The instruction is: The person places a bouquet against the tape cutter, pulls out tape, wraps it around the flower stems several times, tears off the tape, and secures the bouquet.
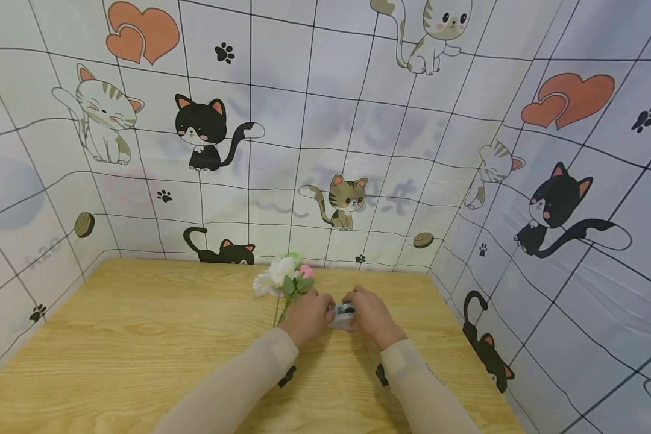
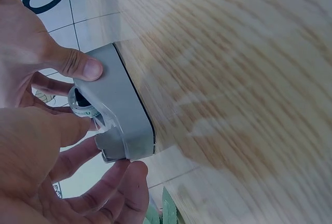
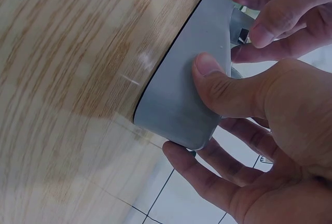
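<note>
Right grip [image 1: 372, 316] curled round the tape holder [image 3: 174, 99], tape [image 2: 85, 111] seems picked at by left grip [image 1: 308, 318] (pinch can't be told); gentle pulling may be needed.

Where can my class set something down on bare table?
The widest bare patch of the table lies left of the flowers, out to the left edge. A narrower one lies between the right hand and the table's right edge. Crowded: the flowers, left hand, tape dispenser and right hand cluster together.
</note>
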